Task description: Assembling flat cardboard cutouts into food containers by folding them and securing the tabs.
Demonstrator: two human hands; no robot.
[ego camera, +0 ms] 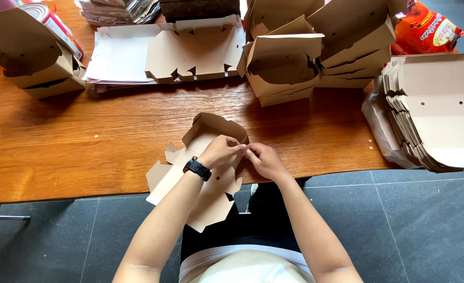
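Pinching one flat cardboard box [203, 173] (half-folded), two hands [222, 151] meet.

wooden table [59, 152], grey tiled floor [426, 225]

Brown die-cut cardboard box blank [203, 173], half-folded, one end raised, overhanging the near edge of the wooden table [59, 152]
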